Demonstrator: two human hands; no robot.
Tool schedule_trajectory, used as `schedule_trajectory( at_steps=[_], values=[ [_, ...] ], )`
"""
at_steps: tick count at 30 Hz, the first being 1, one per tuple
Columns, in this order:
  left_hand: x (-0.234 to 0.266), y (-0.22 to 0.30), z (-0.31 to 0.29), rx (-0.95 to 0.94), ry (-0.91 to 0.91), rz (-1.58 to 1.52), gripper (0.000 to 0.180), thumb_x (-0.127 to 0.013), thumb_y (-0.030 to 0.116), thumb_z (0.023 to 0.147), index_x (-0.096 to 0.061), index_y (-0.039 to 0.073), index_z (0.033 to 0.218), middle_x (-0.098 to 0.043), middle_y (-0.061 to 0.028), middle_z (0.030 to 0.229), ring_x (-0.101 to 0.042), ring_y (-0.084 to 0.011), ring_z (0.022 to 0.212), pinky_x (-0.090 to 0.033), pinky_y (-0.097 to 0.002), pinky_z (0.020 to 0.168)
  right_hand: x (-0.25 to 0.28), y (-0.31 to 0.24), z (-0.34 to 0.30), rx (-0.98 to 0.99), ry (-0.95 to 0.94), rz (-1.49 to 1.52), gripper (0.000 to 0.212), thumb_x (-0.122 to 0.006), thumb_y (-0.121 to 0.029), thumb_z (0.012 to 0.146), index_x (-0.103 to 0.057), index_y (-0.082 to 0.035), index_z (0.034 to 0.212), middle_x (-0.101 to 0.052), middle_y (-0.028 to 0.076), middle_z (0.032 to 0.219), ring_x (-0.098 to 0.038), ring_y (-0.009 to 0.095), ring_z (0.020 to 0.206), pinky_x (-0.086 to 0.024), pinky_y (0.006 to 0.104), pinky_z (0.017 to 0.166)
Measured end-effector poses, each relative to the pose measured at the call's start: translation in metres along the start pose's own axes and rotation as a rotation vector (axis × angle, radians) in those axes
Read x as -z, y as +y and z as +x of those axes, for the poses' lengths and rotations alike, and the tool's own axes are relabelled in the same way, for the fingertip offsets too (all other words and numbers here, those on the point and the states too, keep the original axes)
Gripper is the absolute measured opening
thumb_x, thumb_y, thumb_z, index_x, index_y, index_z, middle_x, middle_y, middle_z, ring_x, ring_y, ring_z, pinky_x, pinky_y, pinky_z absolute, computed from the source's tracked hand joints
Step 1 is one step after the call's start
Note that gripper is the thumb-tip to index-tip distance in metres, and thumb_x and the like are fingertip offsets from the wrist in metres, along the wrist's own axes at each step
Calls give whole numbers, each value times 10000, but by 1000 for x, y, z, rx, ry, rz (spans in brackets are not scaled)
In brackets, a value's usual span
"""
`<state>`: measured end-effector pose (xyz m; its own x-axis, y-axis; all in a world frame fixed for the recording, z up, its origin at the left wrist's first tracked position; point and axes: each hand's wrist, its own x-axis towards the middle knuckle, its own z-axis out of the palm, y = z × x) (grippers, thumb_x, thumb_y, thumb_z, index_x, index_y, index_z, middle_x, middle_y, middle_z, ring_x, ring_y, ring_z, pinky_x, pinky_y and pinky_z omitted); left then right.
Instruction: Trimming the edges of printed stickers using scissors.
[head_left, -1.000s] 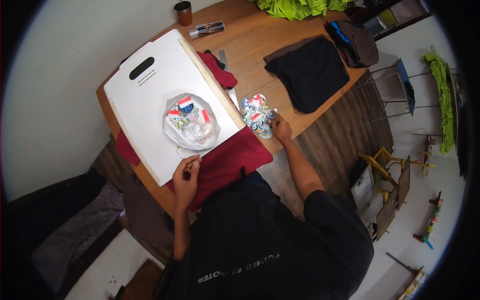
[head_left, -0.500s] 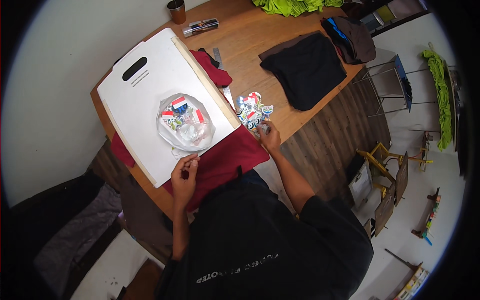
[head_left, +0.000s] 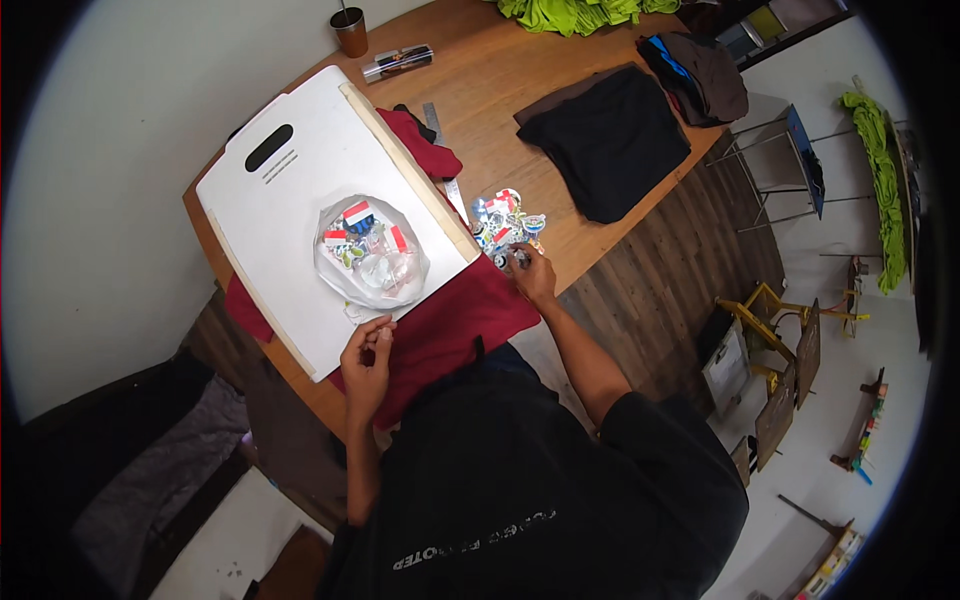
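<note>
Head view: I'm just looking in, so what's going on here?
A person has their right hand at the near edge of a pile of colourful stickers on the wooden table; whether it grips one is unclear. The left hand, fingers curled, is just below an open plastic bag of similar pieces, which sits on a white board. Dark red cloth shows beneath the board.

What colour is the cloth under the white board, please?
The cloth is dark red; head view shows it.
</note>
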<state>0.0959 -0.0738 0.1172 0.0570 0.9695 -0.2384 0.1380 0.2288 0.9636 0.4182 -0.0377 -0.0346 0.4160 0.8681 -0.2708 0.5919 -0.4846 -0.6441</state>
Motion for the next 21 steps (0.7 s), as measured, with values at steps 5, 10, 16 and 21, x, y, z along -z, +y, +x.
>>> schedule_trajectory(
  at_steps=[5, 10, 16, 21],
  values=[
    [-1, 1, 2, -17, -20, 9, 220, -568, 78, 986, -637, -28, 1166, -687, -64, 999, -586, -74, 856, -462, -209, 797, -16, -2, 12, 88, -122, -87, 409, -713, -366, 828, -646, -261, 1217, -724, 98, 991, -692, 330, 883, -551, 456, 749],
    [2, -5, 2, -6, -15, 31, 228, -572, 85, 985, -638, -23, 1175, -686, -58, 999, -575, -70, 839, -458, -208, 790, -23, -19, 27, 201, -153, -184, 601, -734, -377, 813, -527, -290, 1371, -716, 128, 984, -689, 316, 913, -538, 438, 761],
    [2, -1, 0, 13, 25, -16, 224, -572, 80, 984, -638, -24, 1172, -683, -53, 995, -571, -68, 835, -458, -209, 783, -4, -33, 49, 86, -174, -200, 367, -733, -380, 806, -675, -204, 1122, -720, 130, 987, -687, 322, 925, -543, 421, 759],
    [0, -8, 1, 12, 15, -28, 217, -572, 78, 984, -641, -23, 1164, -681, -51, 993, -571, -66, 843, -457, -208, 781, 1, -22, 44, 100, -218, -219, 452, -755, -420, 775, -647, -216, 1163, -721, 121, 996, -687, 308, 950, -539, 432, 773]
  ],
)
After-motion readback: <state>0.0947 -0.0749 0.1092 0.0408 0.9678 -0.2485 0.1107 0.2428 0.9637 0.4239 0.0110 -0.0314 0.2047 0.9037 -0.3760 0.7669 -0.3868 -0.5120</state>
